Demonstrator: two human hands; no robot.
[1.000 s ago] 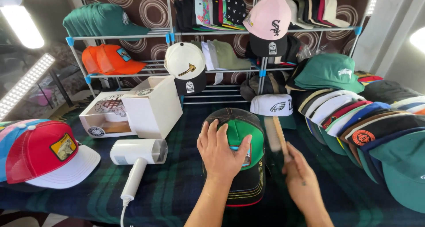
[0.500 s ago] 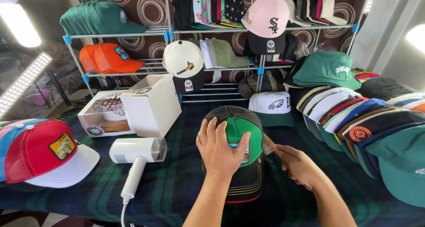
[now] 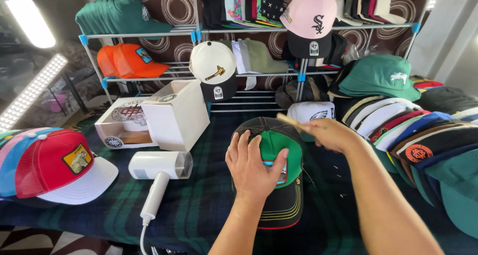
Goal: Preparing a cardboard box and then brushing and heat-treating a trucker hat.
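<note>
- Pressing down flat, the left hand [image 3: 251, 166] lies spread open on the crown of the green-and-black cap [image 3: 274, 173], fingers splayed, gripping nothing, only steadying; the cap sits on the dark plaid surface [image 3: 199, 210] right in front of the person, its brim pointing toward them, so its long axis runs near to far.
- Beside it on the left lies a white handheld device [image 3: 160, 168] with its cord trailing toward the near edge; further left sits a red-and-white mesh cap [image 3: 59, 170].
- Just past the cap's far right edge, the right hand [image 3: 328, 134] is closed around a thin wooden stick [image 3: 289, 119], whose free end points up and left, above the crown; the left hand is the one on the cap, the right one hovers close by it.
- Farther back stand an open white box [image 3: 174, 113], a white cap [image 3: 311, 111], and a row of overlapping caps [image 3: 413, 135] along the right.
- Behind everything, a metal rack [image 3: 298, 78] holds many more caps.
</note>
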